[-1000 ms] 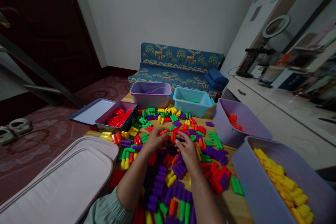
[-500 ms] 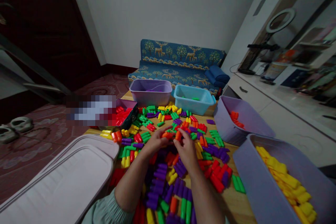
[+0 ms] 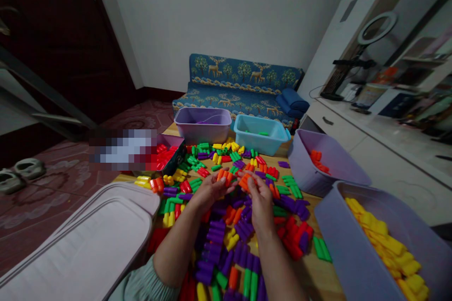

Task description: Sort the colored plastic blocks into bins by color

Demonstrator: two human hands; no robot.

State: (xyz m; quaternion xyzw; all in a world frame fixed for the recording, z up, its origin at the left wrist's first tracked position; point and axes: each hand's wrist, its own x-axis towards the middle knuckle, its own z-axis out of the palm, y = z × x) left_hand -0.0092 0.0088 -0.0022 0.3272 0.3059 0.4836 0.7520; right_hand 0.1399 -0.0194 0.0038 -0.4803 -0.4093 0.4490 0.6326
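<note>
Above the middle of the littered wooden table [image 3: 319, 273], my left hand [image 3: 211, 192] is closed on orange bullet-shaped toy blocks [image 3: 224, 177]. A short gap to the right, my right hand [image 3: 260, 200] grips another cluster of orange blocks [image 3: 246, 181] between thumb and fingers. The two clusters are apart. Below and around the hands lie many plastic blocks in purple [image 3: 213, 240], green [image 3: 291, 185], red [image 3: 293, 237] and yellow [image 3: 231, 240], some joined in rows. My palms hide part of the pieces held.
Along the back stand a purple bin [image 3: 203, 134] and a light-blue bin [image 3: 259, 141] with green blocks. At right are a purple bin with orange blocks [image 3: 307, 174] and one with yellow blocks [image 3: 339, 235]. A box of red blocks [image 3: 173, 157] and pale lids [image 3: 88, 244] are at left.
My hands have moved apart, the right one shifting rightward. The orange blocks, close together between the fingers before, are now split into one cluster in each hand.
</note>
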